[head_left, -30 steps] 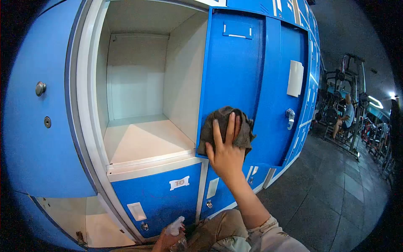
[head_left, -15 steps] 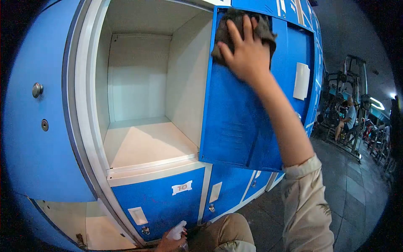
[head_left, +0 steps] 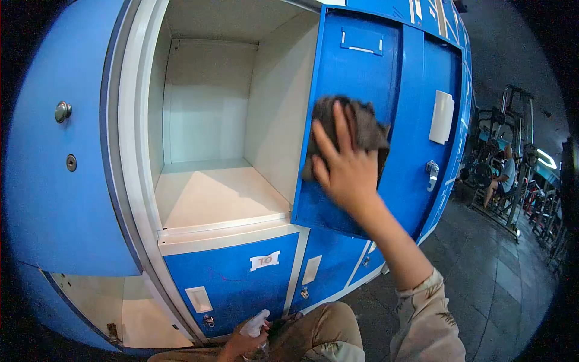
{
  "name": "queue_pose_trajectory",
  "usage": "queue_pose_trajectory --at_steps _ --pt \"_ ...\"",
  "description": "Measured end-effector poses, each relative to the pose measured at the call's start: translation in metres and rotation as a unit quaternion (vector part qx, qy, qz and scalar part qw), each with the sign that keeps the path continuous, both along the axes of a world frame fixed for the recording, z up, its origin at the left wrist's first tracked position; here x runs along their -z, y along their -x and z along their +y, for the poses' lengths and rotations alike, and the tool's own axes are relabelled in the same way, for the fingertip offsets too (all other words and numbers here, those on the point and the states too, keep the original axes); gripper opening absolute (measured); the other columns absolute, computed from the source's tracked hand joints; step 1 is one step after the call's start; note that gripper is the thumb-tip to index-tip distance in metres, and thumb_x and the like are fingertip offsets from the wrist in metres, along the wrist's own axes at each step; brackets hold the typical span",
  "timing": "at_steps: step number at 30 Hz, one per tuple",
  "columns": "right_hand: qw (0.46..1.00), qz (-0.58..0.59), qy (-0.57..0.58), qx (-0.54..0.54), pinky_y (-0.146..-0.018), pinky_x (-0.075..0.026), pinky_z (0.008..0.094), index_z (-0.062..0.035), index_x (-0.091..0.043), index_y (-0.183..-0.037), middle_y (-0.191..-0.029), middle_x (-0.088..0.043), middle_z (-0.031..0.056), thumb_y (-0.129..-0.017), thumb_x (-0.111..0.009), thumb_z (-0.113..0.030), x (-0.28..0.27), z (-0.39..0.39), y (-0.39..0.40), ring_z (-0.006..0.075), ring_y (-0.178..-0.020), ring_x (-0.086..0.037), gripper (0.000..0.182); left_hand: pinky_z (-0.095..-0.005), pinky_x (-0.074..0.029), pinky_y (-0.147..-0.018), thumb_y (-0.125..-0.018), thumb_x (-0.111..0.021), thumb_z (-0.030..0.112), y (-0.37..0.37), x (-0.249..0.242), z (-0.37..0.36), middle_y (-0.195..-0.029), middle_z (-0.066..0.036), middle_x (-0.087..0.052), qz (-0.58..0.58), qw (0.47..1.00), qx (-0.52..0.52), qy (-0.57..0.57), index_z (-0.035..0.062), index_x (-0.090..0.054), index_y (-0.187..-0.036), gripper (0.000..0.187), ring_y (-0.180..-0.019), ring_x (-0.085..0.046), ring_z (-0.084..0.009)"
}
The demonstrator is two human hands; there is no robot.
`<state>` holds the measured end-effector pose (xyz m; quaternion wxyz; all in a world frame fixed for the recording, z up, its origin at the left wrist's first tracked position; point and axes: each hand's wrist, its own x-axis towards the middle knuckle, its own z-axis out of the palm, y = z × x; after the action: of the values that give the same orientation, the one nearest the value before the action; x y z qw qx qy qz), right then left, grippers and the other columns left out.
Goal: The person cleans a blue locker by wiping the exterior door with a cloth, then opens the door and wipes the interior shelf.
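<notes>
My right hand presses a dark grey-brown cloth flat against the inner face of an open blue locker door, fingers spread over the cloth. At the bottom, my left hand is wrapped round a spray bottle with a whitish head, beside my knee; the bottle's lower part is mostly hidden. Left of the open door is the locker's pale interior, with a bare shelf floor.
Below are closed blue lockers, one with a "10" label. Another blue door with a knob stands at the left. Gym machines and a seated person are at the far right, beyond the dark tiled floor.
My right hand and the cloth have moved down the door, uncovering a label frame near its top. The view has shifted slightly. My left hand still holds the spray bottle.
</notes>
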<state>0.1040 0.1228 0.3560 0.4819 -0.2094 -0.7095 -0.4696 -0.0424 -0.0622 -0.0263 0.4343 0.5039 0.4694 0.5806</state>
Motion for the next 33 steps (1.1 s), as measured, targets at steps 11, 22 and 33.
queue_pose_trajectory --at_steps 11,22,33 --pt "0.996 -0.080 0.005 -0.042 -0.100 -0.025 0.0585 -0.0206 -0.053 -0.126 -0.135 -0.035 0.0126 -0.076 -0.061 -0.031 0.045 0.004 -0.015 0.0355 -0.125 -0.033 0.051 -0.0295 -0.046 -0.079 -0.082 -0.063 0.004 -0.005 -0.002 0.001 -0.100 -0.002 -0.060 0.027 0.999 -0.039 0.011 0.0079 -0.048 -0.131 0.051 -0.088 -0.056 -0.0121" --pt "0.983 0.094 -0.157 0.030 -0.083 -0.040 0.0558 -0.0204 -0.046 -0.129 -0.128 -0.041 0.0086 -0.084 -0.050 -0.033 -0.136 0.031 0.027 0.0292 -0.122 -0.035 0.047 -0.0294 -0.048 -0.078 -0.084 -0.065 0.013 0.014 0.007 0.006 -0.110 -0.007 -0.056 0.170 0.985 -0.002 0.026 0.0081 -0.036 -0.139 0.063 -0.092 -0.055 -0.0136" --pt "0.967 0.152 -0.201 0.038 -0.085 -0.039 0.0563 -0.0237 -0.047 -0.129 -0.127 -0.043 0.0079 -0.086 -0.045 -0.038 -0.167 0.039 0.032 0.0274 -0.122 -0.036 0.045 -0.0279 -0.047 -0.080 -0.083 -0.064 0.007 0.010 0.025 0.006 -0.106 -0.007 -0.056 0.062 0.998 0.017 0.002 0.0107 -0.032 -0.141 0.066 -0.090 -0.053 -0.0127"
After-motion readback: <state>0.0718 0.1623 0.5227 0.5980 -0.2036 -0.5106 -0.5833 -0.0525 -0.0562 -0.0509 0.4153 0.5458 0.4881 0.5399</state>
